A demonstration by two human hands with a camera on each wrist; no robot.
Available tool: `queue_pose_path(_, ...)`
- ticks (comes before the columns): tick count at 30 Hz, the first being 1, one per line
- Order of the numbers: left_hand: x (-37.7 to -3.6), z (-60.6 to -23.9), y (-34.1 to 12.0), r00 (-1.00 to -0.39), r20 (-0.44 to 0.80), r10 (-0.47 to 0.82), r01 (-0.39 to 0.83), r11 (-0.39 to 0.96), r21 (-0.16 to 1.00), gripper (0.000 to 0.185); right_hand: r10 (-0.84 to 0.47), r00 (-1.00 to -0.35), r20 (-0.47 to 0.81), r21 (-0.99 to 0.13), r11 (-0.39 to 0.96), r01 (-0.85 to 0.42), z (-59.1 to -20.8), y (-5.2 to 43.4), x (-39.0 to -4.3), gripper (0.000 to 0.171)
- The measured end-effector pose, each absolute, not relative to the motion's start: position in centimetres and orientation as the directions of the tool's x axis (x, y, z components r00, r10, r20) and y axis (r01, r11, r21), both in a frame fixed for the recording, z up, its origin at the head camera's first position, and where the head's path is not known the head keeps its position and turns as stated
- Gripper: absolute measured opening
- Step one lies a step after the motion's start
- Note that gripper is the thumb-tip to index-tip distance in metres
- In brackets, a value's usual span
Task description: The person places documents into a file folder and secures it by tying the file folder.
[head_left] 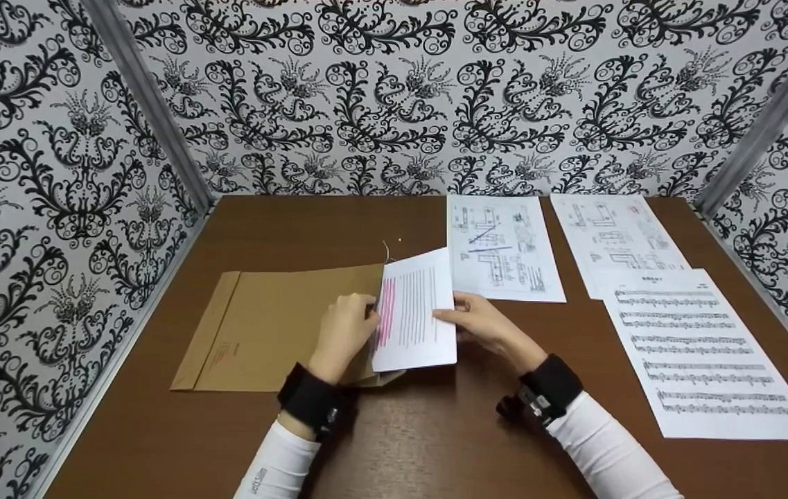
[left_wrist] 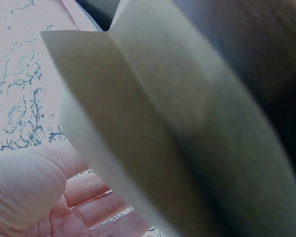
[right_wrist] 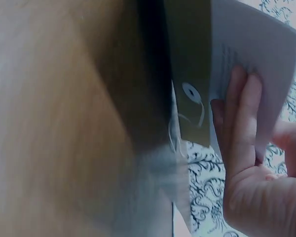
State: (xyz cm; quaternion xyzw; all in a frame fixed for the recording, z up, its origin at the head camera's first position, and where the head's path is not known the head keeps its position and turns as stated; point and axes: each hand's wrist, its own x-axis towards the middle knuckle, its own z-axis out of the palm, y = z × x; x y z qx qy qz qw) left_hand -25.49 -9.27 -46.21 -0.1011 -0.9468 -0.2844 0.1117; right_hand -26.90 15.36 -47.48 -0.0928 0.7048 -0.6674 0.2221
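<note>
Pinching the right edge of a printed sheet (head_left: 413,310), the right hand (head_left: 487,324) is holding it with fingers flat along the paper and the thumb underneath, as the right wrist view shows (right_wrist: 246,148). Over at the open mouth of the brown envelope (head_left: 276,329), the left hand (head_left: 345,333) is curling around the flap end, apparently keeping it spread; exactly how its fingers are lying I cannot tell. That sheet, carrying pink-marked lines, is sitting half over the envelope's right end, in the middle of the table (head_left: 400,443).

Paper like this looks light and floppy, likely to buckle if pushed from one corner, so a grip along the trailing edge seems wisest. Kraft envelope stock looks stiffer but liable to crease. A string-and-button closure (right_wrist: 191,93) is dangling at the mouth and could snag the sheet.

Further right, well apart, two drawing sheets (head_left: 504,246) (head_left: 615,239) are lying at the far side, and a page of sheet music (head_left: 702,350) nearer. None is crowding the hands.
</note>
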Motion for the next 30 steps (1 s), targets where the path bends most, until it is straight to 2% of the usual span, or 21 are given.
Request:
queue_pose_path(6,-25.4,-46.1,-9.3,-0.956,0.264,0.127,0.252,0.817,0.519,0.028,-0.368,-0.896,-0.25,-0.968,0.09,0.233,-47.1,16.6,-27.1,0.05)
queue_pose_path(23,-25.2,-45.8,-9.0,-0.957,0.26,0.13,0.25,0.822,0.511,0.029,-0.353,-0.905,-0.238,-0.971,0.06,0.231,-47.4,15.4,-26.9,0.057)
queue_pose_path(30,-25.3,-45.8,-9.0,-0.959,0.259,0.113,0.238,0.816,0.526,0.029,-0.352,-0.906,-0.233,-0.972,0.054,0.229,-47.3,14.7,-27.0,0.053)
